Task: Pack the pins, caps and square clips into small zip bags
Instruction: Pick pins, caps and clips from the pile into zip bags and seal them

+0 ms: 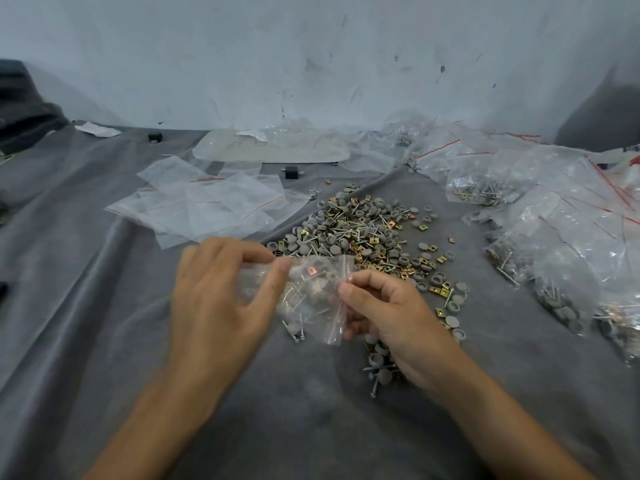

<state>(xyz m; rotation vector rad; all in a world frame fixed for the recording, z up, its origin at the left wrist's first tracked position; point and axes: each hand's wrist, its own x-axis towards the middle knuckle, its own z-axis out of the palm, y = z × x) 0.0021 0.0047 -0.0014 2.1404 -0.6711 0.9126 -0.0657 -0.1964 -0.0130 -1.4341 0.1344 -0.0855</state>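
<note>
- small zip bag [311,296] was at frame centre, held between both hands just over the grey cloth [104,341]
- left hand [221,292] gripped the bag's 9 o'clock end, thumb and forefinger pinched on the plastic
- right hand [391,317] pinched the bag's 3 o'clock edge by the zip strip, fingers curled
- bag held pins, grey caps and at least one square clip; motion blur, so no count
- loose pile [363,237] of pins, caps and clips lay on the cloth at 1 o'clock from the bag, trailing round to 5 o'clock under the right wrist
- empty zip bags [207,206] lay flat and overlapping at 11 o'clock
- filled bags [554,220] were heaped at 2–3 o'clock along the right edge
- black block [291,172] sat at 12 o'clock, beyond the pile, short of the wall [311,46]
</note>
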